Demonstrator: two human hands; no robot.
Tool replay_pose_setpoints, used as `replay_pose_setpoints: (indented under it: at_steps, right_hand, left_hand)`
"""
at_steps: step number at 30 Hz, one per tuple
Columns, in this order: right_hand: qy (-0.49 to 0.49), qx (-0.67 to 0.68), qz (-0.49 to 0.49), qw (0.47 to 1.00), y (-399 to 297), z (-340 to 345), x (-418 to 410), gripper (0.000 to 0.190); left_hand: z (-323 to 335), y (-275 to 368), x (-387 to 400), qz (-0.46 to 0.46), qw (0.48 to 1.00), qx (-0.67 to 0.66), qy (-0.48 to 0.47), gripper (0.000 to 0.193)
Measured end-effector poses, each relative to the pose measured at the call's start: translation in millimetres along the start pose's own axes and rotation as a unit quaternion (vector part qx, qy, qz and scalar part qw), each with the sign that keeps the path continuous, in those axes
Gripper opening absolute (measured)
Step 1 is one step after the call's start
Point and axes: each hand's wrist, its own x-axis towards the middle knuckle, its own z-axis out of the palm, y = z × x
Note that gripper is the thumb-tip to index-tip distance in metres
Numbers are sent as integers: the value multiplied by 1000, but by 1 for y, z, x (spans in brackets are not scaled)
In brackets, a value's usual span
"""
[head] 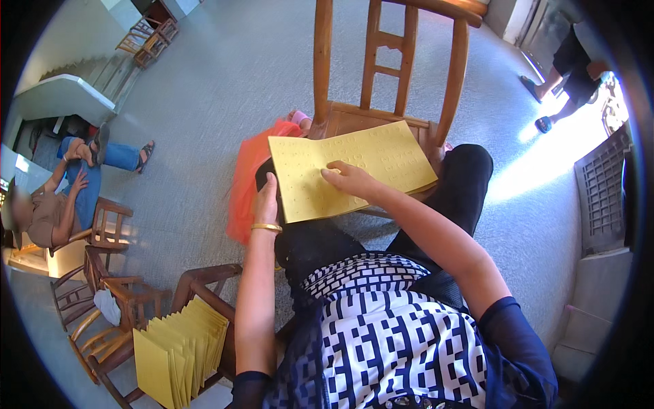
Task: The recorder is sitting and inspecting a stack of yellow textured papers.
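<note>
A stack of yellow paper sheets [306,179] with rows of embossed curved marks lies across the seat of a wooden chair [342,120] in front of my knees. My left hand [267,199], with a gold-coloured bangle at the wrist, is upright against the stack's left edge. Its thumb shows, but its other fingers are hidden. On top of the paper rests my right hand [352,180], its fingers curled and the thumb near the forefinger. Whether it pinches a sheet is unclear.
Folded yellow paper bundles [179,347] stand on a wooden chair [202,286] at lower left. A red translucent plastic bag [242,189] hangs beside the front chair. One person [56,204] sits at left; another person [572,66] is near the bright doorway. More wooden chairs [110,225] stand at left.
</note>
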Motion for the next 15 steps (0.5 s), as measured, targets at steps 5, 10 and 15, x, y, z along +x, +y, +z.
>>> replay_pose_setpoints:
  at_steps: [5, 10, 15]
  right_hand:
    - [-143, 215, 51, 965, -15, -22, -7, 87]
    - [-185, 314, 13, 931, -13, -27, -17, 87]
    - [-175, 304, 5, 937, -6, -28, -18, 84]
  left_hand:
    - [72, 1, -6, 147, 977, 155, 15, 35]
    - [95, -8, -4, 158, 980, 107, 54, 47]
    - [93, -10, -1, 128, 984, 107, 64, 55]
